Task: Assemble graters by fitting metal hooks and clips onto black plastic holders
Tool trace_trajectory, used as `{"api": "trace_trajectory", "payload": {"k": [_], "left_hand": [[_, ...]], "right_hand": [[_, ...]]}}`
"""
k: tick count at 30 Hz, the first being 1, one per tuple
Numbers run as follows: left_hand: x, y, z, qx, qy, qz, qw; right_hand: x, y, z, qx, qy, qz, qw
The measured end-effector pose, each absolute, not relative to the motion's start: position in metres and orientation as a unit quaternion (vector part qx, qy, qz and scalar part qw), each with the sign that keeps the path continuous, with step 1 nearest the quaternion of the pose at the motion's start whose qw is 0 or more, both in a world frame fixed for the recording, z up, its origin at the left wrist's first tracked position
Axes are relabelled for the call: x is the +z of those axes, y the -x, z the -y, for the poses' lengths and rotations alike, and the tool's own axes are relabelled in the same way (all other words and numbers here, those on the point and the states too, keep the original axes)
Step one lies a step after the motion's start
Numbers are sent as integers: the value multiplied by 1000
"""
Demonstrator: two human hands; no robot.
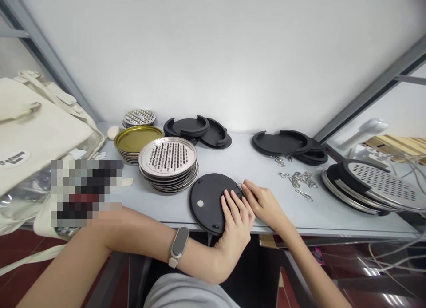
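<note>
A black round plastic holder [208,197] lies near the table's front edge, with a pale round dot on its upper face. My left hand [238,215] grips its right side, fingers stretched over the top; the thumb is hidden. At the holder's upper right edge, my right hand [261,201] is closed in a pinch on a small metal clip [239,186], partly covered by the fingers. Left of the holder stands a stack of round metal graters [168,159]. More metal clips [301,179] lie loosely to the right of my right hand.
Gold-coloured round lids [138,139] are stacked at the back left, before another grater [140,117]. Black holders [189,127] and further black holders [282,143] sit along the wall. Graters in black holders [382,183] pile up at right. A cream bag [40,126] occupies the left.
</note>
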State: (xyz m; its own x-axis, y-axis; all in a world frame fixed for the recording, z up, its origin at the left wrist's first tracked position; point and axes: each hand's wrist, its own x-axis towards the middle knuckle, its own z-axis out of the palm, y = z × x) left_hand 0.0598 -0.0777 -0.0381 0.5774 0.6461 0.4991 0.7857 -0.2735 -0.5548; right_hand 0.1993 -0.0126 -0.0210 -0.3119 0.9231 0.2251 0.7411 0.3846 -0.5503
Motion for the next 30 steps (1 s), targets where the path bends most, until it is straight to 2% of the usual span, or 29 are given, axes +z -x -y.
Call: {"api": "trace_trajectory", "payload": {"k": [8, 19, 30], "left_hand": [[-38, -60, 77, -51, 790, 440, 423], [-50, -69, 75, -95, 787, 465, 394], [-46, -64, 77, -62, 786, 455, 413]], "right_hand": [[-19, -198, 12, 176, 529, 791, 253], [-19, -199, 13, 172, 526, 792, 257], [-22, -199, 12, 162, 529, 794, 252]]}}
